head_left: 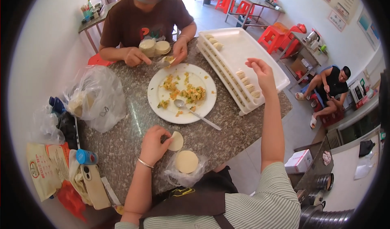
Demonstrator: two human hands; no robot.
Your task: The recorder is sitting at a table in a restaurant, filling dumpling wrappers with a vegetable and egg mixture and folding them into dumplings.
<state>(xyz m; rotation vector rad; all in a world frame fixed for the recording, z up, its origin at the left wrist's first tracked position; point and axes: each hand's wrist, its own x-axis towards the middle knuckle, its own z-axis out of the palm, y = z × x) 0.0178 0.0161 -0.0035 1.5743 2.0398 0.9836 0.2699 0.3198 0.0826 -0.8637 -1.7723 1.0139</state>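
Observation:
My left hand [156, 143] pinches the edge of a thin round dumpling wrapper [176, 141] just above the table. Near it, a stack of wrappers [187, 161] sits on a clear plastic bag [199, 176]. My right hand [261, 72] is raised over the white tray [268, 62], fingers loosely bent and nothing visible in them. Beside that hand, several folded dumplings [245, 81] line the tray's near left edge. A white plate [156, 103] holds chopped orange and green filling [193, 93] and a metal spoon [195, 114].
Across the table, a person's hands [178, 52] hold a wrapper with filling, beside more wrappers [147, 46]. A plastic bag [99, 103], blue-lidded container [86, 157] and phone [95, 184] lie at left. The trays stand stacked. Another person [335, 87] sits at right.

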